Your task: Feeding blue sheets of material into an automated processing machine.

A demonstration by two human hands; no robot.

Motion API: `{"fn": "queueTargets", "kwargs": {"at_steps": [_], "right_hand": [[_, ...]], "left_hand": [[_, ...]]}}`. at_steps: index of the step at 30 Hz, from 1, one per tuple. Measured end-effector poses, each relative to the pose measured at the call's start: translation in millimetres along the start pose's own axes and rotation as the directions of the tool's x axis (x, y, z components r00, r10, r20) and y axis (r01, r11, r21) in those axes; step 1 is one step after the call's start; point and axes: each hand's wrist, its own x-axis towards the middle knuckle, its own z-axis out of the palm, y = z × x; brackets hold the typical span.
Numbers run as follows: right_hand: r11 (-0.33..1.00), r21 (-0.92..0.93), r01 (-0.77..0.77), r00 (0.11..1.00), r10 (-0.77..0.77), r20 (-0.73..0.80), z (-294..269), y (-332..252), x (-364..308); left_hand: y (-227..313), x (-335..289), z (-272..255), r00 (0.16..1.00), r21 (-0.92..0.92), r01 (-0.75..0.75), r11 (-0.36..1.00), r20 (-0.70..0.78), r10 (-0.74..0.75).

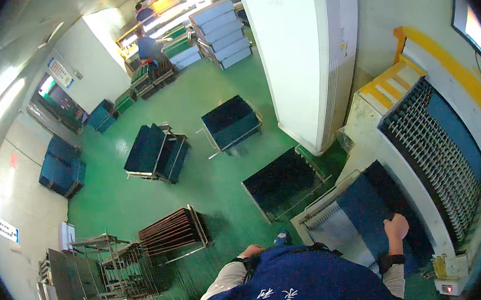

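My right hand point(397, 227) is closed over a rack at the right. Its curled fingers meet the top edge of a flat blue panel point(360, 201). Darker panels point(392, 193) stand close beside it, and a pale grey surface with a row of slots point(332, 228) lies on its other side. My left hand point(252, 250) is low in front of my body, near my waist. The blue garment hides much of it, and its fingers do not show clearly.
A roller conveyor machine point(438, 154) with a yellow-edged cover stands right of the rack. Wheeled racks of dark panels point(281, 183) are spread over the green floor point(221, 192). A tall white cabinet point(307, 57) rises ahead. Metal frames point(113, 272) crowd the lower left. A person point(148, 46) is far back.
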Motion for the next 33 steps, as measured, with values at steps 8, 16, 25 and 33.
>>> {"fn": "queueTargets", "kwargs": {"at_steps": [8,16,25,33], "right_hand": [[0.997,-0.002,-0.083,0.996,0.083,-0.010,-10.8,-15.1,-16.1],[0.998,-0.031,-0.056,0.997,0.055,-0.055,10.7,-2.2,0.0],[0.988,-0.080,-0.131,0.991,0.130,-0.020,-3.1,-8.8,-10.1],[0.994,-0.101,-0.043,0.987,0.027,-0.156,19.8,2.1,-1.8]], "left_hand": [[-0.2,24.7,-30.8,0.811,0.398,-0.583,0.708,0.234,0.536],[-40.6,53.7,-30.6,0.831,0.260,-0.553,0.791,0.243,0.501],[-1.4,32.6,-38.0,0.911,-0.038,-0.384,0.923,0.148,0.385],[0.0,29.3,-40.6,0.958,-0.018,-0.269,0.963,0.099,0.270]]}}
